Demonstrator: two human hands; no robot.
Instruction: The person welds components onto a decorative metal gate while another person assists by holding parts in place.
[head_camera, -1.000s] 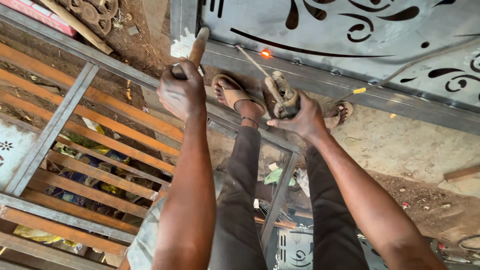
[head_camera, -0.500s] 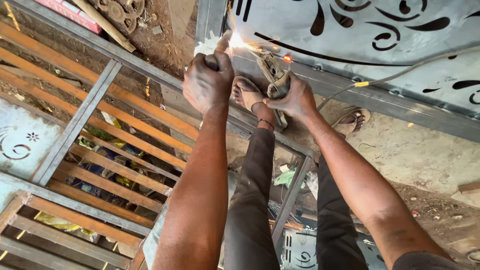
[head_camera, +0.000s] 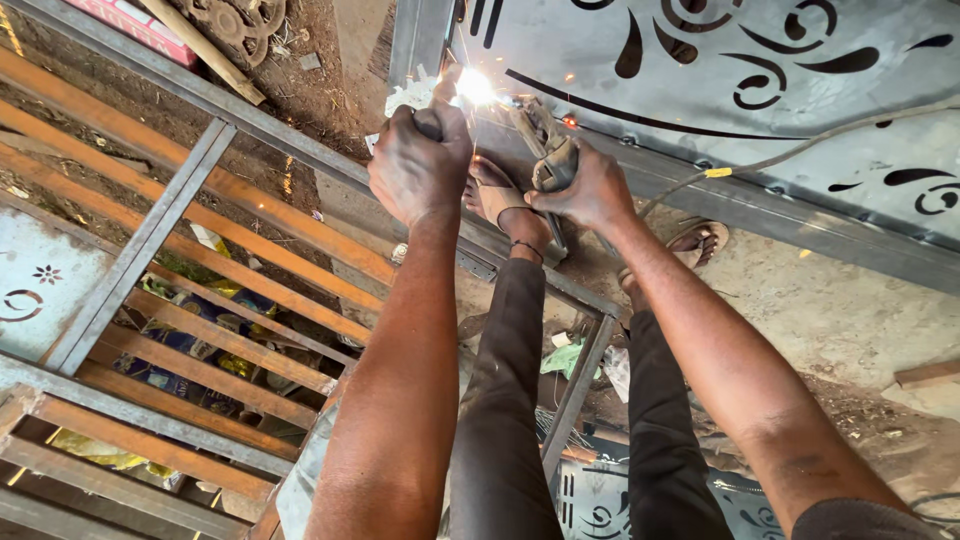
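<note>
My left hand (head_camera: 420, 165) is closed around a short bar (head_camera: 445, 92) whose upper end sits right beside a bright welding arc (head_camera: 475, 87). My right hand (head_camera: 585, 188) grips a welding electrode holder (head_camera: 545, 150), its tip pointing up and left into the arc. The arc burns on a grey steel tube (head_camera: 690, 190) that borders a grey sheet-metal panel with curly cut-outs (head_camera: 760, 60). Both hands are close together above my sandalled feet (head_camera: 495, 195) and dark trousers.
A cable (head_camera: 800, 150) runs from the holder off to the right. A frame of grey and rusty steel bars (head_camera: 190, 300) lies on the left over the dirt ground. Scrap gears (head_camera: 235, 20) lie at the top left, a wooden offcut (head_camera: 925, 375) at the right.
Both hands have moved up towards the panel's edge tube and drawn closer together. The arc, a small orange glow a second ago, now flares bright white beside my left hand.
</note>
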